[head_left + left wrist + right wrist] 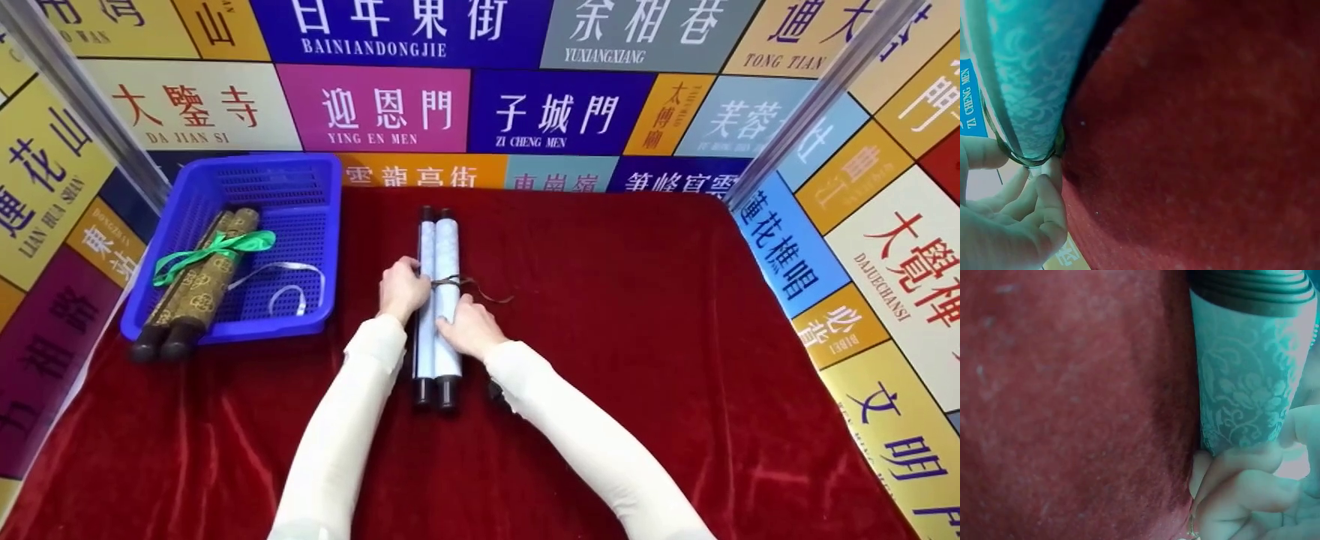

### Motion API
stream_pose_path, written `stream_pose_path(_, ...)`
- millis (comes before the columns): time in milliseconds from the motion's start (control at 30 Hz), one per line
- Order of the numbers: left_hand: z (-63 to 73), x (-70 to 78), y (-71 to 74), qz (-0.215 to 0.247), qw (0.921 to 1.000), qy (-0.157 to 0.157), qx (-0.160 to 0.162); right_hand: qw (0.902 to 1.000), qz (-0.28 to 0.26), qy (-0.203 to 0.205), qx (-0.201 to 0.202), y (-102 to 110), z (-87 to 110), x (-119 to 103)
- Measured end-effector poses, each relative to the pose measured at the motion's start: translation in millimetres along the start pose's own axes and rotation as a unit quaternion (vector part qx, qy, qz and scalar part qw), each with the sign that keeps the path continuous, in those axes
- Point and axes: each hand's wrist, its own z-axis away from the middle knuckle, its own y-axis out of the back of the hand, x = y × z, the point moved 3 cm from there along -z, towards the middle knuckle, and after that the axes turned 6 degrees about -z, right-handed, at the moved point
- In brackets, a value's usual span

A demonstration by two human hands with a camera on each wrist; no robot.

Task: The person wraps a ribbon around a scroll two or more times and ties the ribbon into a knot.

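Observation:
Two rolled scrolls (447,330) in pale blue patterned cloth lie side by side on the red cloth, with black knobs at both ends. A thin dark ribbon (450,280) goes round their middle, its loose end trailing to the right. From the left side my left hand (403,289) holds the scrolls near the ribbon. In the left wrist view its thumb and fingers (1044,208) curl about the scroll at the ribbon. My right hand (472,328) grips the right scroll a little below the ribbon. Its fingers (1247,495) bend round the patterned roll in the right wrist view.
At the left stands a blue plastic basket (334,225). Brown-gold scrolls (206,289) tied with a green ribbon (232,246) lean over its front rim, beside a white ribbon (301,300). Printed panels (375,112) and clear posts (825,97) border the red-covered table (600,300).

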Motion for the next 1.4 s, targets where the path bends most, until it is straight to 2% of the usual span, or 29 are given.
stream_pose_path(100, -0.3, -0.6, -0.4, 0.001, 1.0000, -0.001, 0.001, 0.9999, -0.012, 0.004, -0.009, 1.7, -1.0, 1.4)
stream_pose_path(200, 0.1, 1.9, -0.3, -0.003, 0.9998, -0.018, 0.008, 0.9996, -0.023, 0.017, -0.001, 4.3, -5.9, 6.2)
stream_pose_path(400, 1.5, 13.6, -1.0, -0.017, 0.9960, -0.081, 0.034, 0.9979, 0.009, 0.053, 0.037, 12.1, -21.7, 21.3)
stream_pose_path(600, 4.8, 25.0, -7.1, -0.038, 0.9866, -0.157, 0.017, 0.9935, 0.071, 0.054, 0.070, 17.6, -34.1, 34.6)
stream_pose_path(700, 6.6, 27.7, -9.6, -0.049, 0.9826, -0.179, 0.015, 0.9927, 0.085, 0.051, 0.070, 17.6, -37.4, 36.0)
stream_pose_path(900, 8.8, 28.7, -14.4, -0.067, 0.9801, -0.185, 0.026, 0.9911, 0.091, 0.058, 0.079, 16.4, -44.2, 38.3)
stream_pose_path(1100, 10.7, 32.8, -19.3, -0.076, 0.9809, -0.178, 0.022, 0.9874, 0.040, 0.089, 0.125, 21.8, -48.9, 41.1)
stream_pose_path(1233, 11.2, 33.6, -20.0, -0.079, 0.9810, -0.176, 0.020, 0.9883, 0.017, 0.082, 0.127, 22.9, -49.6, 41.1)
stream_pose_path(1400, 10.0, 34.5, -18.7, -0.079, 0.9811, -0.176, 0.016, 0.9898, 0.022, 0.075, 0.119, 23.1, -52.4, 38.9)
